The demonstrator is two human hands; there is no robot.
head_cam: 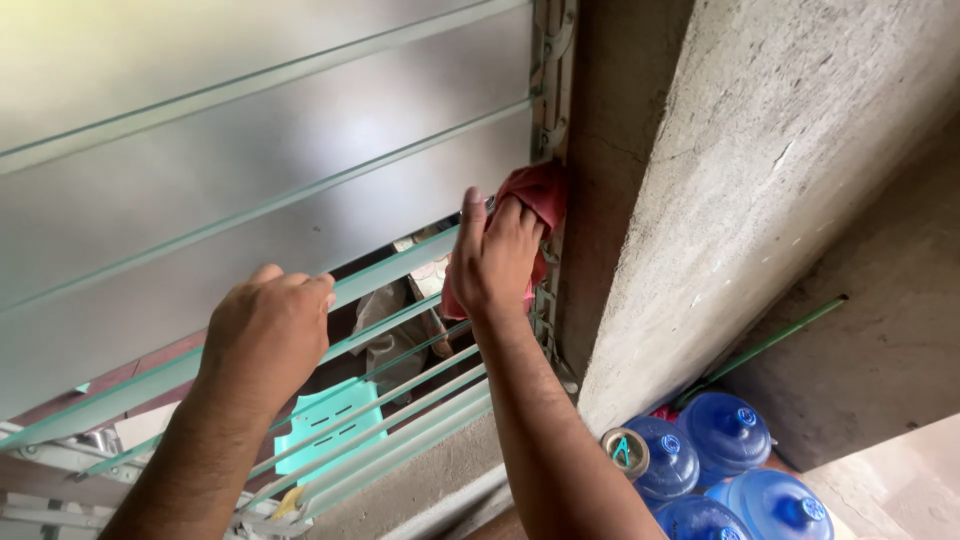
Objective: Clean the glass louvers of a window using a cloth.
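Note:
My right hand [497,258] presses a red cloth [538,197] against the right end of a frosted glass louvre slat [300,230], beside the metal window frame [553,120]. My left hand [265,330] grips the edge of the same slat further left, fingers curled over its top. Several lower slats [400,400] are tilted open below both hands. Part of the cloth is hidden under my right palm.
A rough concrete wall [760,170] juts out right of the window. Several blue water jugs [720,460] stand on the floor below, with a green pipe [770,345] leaning by them. A turquoise plastic chair [330,425] and a person show through the open slats.

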